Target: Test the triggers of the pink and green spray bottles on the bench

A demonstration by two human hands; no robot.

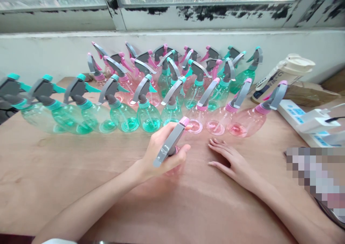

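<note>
My left hand (161, 148) is wrapped round the neck of a pink spray bottle (172, 139), whose grey trigger head with a pink nozzle points away from me. Most of that bottle's body is hidden under the hand. My right hand (228, 157) lies flat on the wooden table (205, 204) with its fingers spread, holding nothing. Just beyond both hands runs a front row of spray bottles: several green ones (149, 116) to the left and three pink ones (215, 121) to the right.
More pink and green spray bottles (198, 93) crowd behind the front row, near the wall. At the right stand a cream tumbler (285, 75), a white power strip (292, 118) with plugs, and a brown cardboard piece (309, 93). A blurred-out object (318, 179) lies at the right edge.
</note>
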